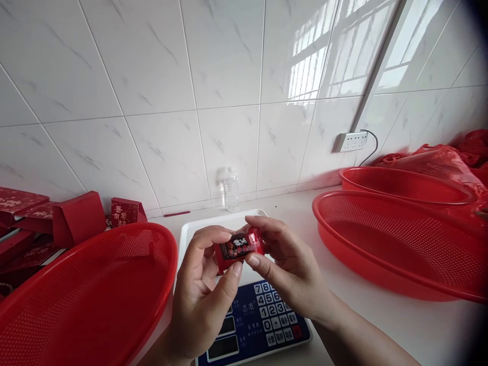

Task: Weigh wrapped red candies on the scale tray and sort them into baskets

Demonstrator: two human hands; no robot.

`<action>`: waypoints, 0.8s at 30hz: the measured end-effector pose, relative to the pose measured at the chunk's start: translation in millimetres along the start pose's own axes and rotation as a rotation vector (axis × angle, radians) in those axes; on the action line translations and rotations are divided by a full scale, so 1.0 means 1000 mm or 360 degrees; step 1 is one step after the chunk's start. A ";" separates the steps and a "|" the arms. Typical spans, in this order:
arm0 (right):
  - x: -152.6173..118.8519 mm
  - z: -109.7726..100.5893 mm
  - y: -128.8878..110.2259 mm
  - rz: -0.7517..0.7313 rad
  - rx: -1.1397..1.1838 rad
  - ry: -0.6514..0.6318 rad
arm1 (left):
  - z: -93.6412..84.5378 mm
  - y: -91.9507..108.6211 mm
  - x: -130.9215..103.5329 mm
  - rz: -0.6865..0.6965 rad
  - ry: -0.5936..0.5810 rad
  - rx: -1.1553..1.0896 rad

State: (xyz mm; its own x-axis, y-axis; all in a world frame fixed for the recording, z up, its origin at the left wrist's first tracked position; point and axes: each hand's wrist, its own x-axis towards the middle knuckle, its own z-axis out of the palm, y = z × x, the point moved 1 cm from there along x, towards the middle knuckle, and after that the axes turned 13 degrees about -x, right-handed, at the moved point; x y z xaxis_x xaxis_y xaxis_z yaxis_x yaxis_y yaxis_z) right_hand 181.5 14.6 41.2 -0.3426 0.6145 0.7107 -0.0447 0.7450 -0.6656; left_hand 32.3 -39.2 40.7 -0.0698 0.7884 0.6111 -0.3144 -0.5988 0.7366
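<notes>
A small red wrapped packet with a dark label (240, 247) is pinched between both hands. My left hand (202, 290) grips its left end between thumb and fingers. On its right end, my right hand (287, 262) closes with thumb below and fingers above. The packet is held above a digital scale (249, 325) with a blue keypad panel and a white weighing plate (188, 229). My hands cover part of the plate and some of the keys. What the wrapper contains is hidden.
A red perforated basket (102, 295) stands at left, beside folded red gift boxes (78, 218). To the right sit another red basket (381, 254) and a third one (404, 185) behind it, near red plastic bags (438, 160). A clear bottle (231, 190) stands against the tiled wall below a power strip (353, 141).
</notes>
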 end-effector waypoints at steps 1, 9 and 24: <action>0.000 0.001 0.000 0.0003 0.0040 0.0010 | 0.000 0.000 0.000 0.0003 0.0001 -0.0002; -0.002 0.002 0.002 0.0011 0.0223 0.0062 | 0.001 -0.003 0.005 0.0058 0.0103 0.0037; 0.006 -0.003 0.000 -0.0085 0.0142 0.0127 | 0.003 -0.002 0.008 -0.0172 0.0181 -0.0042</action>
State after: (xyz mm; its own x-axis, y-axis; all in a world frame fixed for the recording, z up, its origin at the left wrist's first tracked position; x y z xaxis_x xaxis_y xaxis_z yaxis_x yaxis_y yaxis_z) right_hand 182.3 19.2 46.1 -0.2616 0.5962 0.7590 -0.1453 0.7531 -0.6416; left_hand 35.1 -32.5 45.0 -0.1409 0.8597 0.4910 -0.3504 -0.5071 0.7875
